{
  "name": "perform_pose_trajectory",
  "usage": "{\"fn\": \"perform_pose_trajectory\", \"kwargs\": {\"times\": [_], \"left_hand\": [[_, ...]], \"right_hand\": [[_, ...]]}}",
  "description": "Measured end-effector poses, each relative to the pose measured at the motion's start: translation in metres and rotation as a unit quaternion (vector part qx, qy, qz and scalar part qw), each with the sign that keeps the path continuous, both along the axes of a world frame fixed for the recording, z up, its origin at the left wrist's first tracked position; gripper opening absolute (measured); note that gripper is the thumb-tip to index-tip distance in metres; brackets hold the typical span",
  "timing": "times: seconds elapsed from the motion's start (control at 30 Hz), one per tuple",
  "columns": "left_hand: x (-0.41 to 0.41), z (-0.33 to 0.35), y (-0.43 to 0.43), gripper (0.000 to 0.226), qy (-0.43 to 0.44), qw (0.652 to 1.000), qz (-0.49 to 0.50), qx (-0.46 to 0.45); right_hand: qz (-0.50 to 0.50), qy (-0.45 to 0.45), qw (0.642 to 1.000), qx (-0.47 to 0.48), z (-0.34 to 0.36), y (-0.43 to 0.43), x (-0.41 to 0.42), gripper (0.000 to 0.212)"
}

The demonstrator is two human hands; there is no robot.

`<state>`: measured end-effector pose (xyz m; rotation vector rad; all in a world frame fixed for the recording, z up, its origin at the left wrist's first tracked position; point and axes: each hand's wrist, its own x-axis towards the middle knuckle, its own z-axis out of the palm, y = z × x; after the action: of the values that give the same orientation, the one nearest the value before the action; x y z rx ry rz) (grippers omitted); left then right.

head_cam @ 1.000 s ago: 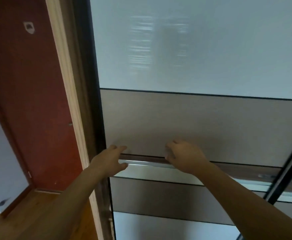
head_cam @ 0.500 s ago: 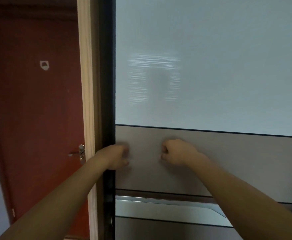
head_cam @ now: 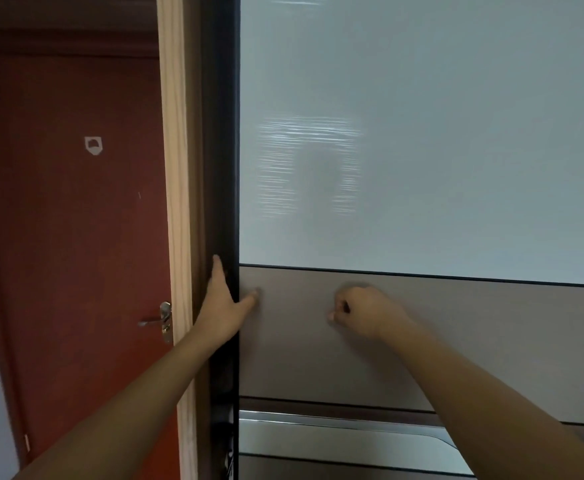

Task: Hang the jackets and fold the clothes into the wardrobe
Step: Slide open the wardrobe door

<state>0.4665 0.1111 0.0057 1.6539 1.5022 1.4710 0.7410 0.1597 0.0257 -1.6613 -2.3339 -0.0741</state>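
Wardrobe door: was seen filling the right of the view, frosted above, with a brown panel below.
Edge: dark, was set just beside a pale wooden post.
Left hand: was laid open on the edge, fingers straight up along it, thumb spread onto the panel; nothing was held.
Right hand: was curled into a fist against the panel, apart from the left hand; nothing was seen held.
Red door: was seen left of the post.
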Motion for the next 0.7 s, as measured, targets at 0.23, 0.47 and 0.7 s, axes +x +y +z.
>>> {"fn": "perform_pose_trajectory", "kwargs": {"times": [0.23, 0.47, 0.7], "left_hand": [[0.021, -0.002, 0.004, 0.08, 0.01, 0.998, -0.059, 0.009], [0.056, -0.004, 0.009, 0.067, 0.049, 0.996, -0.066, 0.04], [0.104, -0.007, 0.022, 0.056, 0.089, 0.989, -0.102, 0.063]], "right_hand": [[0.007, -0.061, 0.962, 0.266, -0.006, -0.024, 0.019, 0.028], [-0.042, -0.102, 0.942, 0.316, -0.016, -0.011, 0.053, 0.09], [-0.075, -0.106, 0.939, 0.319, -0.034, 0.0, 0.112, 0.119]]}}
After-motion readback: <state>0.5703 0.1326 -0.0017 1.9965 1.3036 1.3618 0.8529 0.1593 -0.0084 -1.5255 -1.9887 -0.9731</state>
